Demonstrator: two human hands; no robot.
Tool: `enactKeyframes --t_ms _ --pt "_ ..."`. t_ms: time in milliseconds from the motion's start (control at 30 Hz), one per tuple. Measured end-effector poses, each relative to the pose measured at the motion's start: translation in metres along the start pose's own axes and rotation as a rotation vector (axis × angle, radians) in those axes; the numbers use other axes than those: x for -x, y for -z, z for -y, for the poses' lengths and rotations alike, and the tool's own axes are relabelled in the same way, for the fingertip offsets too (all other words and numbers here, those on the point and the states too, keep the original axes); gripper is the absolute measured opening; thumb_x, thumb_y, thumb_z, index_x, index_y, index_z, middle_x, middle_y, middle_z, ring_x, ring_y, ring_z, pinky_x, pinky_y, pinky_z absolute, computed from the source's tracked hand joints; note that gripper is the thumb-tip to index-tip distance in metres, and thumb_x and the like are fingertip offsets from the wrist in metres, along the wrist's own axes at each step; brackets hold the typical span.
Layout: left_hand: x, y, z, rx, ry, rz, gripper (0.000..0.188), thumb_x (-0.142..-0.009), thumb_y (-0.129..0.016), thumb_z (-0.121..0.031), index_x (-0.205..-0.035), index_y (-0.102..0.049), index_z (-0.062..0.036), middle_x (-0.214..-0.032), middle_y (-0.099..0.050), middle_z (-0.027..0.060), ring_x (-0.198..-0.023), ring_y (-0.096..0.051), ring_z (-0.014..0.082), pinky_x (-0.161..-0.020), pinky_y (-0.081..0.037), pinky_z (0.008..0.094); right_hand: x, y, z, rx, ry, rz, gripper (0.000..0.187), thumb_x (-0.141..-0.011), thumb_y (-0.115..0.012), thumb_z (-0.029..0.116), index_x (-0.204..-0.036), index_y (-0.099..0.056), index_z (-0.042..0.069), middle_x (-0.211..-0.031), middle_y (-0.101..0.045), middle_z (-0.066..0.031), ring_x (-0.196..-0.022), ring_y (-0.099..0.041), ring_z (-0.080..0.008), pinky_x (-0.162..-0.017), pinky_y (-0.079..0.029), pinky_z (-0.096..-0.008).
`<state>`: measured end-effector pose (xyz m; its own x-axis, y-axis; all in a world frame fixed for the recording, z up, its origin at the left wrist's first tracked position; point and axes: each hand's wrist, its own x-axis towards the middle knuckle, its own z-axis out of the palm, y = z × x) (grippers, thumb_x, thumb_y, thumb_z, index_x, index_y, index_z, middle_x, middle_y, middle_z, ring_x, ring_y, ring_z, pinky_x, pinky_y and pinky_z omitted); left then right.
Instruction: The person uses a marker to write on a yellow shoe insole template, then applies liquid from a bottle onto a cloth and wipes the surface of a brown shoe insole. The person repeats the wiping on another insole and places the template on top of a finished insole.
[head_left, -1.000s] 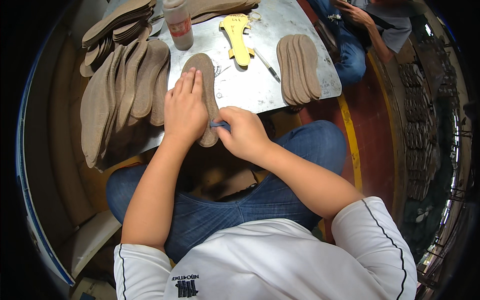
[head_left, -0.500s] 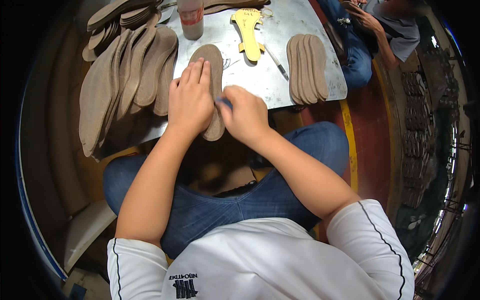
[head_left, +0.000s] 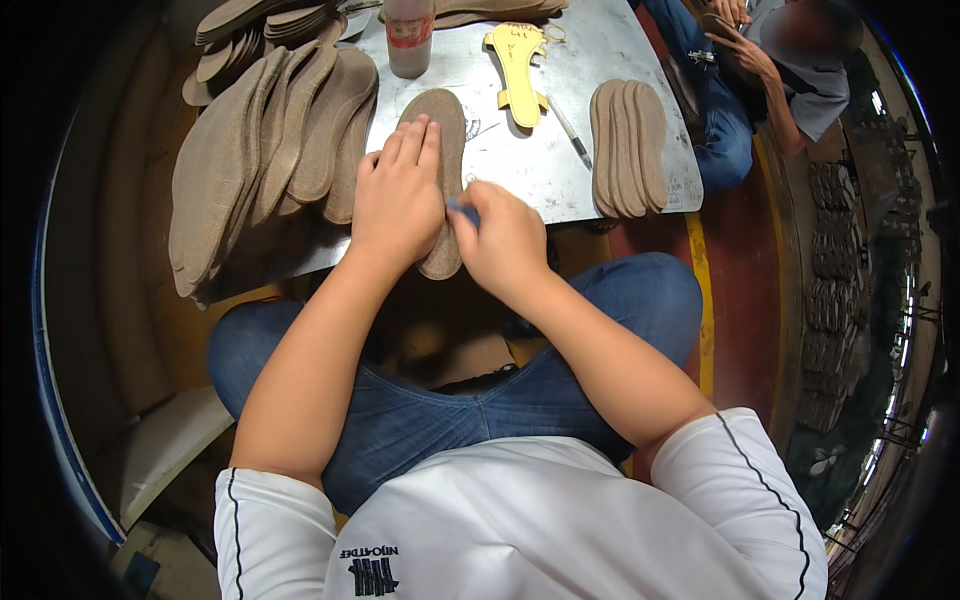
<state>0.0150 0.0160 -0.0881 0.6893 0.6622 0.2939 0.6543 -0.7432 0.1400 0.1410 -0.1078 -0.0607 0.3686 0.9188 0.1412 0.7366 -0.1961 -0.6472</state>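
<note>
A brown, felt-like insole lies flat at the near edge of a grey metal table, pinned under the flat, open left hand, while the right hand, just beside it, pinches a small blue pen against the insole's right edge. To the left fan rough brown insoles; 1 neat stack of insoles sits to the right, beyond a yellow sole-shaped template, a loose pen and a bottle.

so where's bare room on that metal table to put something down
Bare metal table shows beyond the pen, toward the far right corner, and a strip between the yellow template and the bottle. The left side is crowded with overlapping soles; both hands cover the near edge.
</note>
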Motion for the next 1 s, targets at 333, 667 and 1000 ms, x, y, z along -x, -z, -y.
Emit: enactKeyframes --t_ms 333,667,1000 --pt "0.0 0.003 -0.004 0.044 0.028 0.013 0.07 -0.104 -0.063 -0.016 -0.172 -0.055 -0.0023 -0.179 -0.056 0.0128 -0.165 -0.052 0.0307 -0.127 -0.044 0.0491 -0.016 0.001 -0.006 0.041 0.041 -0.016 0.013 -0.103 -0.08 0.016 -0.109 -0.08 0.004 -0.105 -0.081 -0.0198 -0.098 -0.078 -0.046 -0.086 -0.062 -0.0543" --pt "0.0 -0.001 -0.003 0.02 0.021 0.016 0.068 -0.104 -0.061 -0.015 -0.171 -0.057 -0.0025 -0.178 -0.057 0.0124 -0.164 -0.053 0.0303 -0.127 -0.044 0.0489 -0.026 0.009 -0.015 0.057 0.054 0.051 0.011 -0.101 -0.081 0.014 -0.105 -0.08 0.004 -0.106 -0.079 -0.0187 -0.099 -0.077 -0.0461 -0.088 -0.062 -0.0559" --pt "-0.001 -0.001 -0.002 0.016 0.023 -0.005 0.065 -0.105 -0.06 -0.012 -0.17 -0.057 -0.0027 -0.177 -0.057 0.0119 -0.162 -0.054 0.0299 -0.125 -0.045 0.0498 0.021 0.012 -0.005 -0.028 0.163 0.118 0.016 -0.095 -0.085 0.007 -0.109 -0.079 0.004 -0.103 -0.075 -0.018 -0.094 -0.076 -0.0448 -0.083 -0.061 -0.0523"
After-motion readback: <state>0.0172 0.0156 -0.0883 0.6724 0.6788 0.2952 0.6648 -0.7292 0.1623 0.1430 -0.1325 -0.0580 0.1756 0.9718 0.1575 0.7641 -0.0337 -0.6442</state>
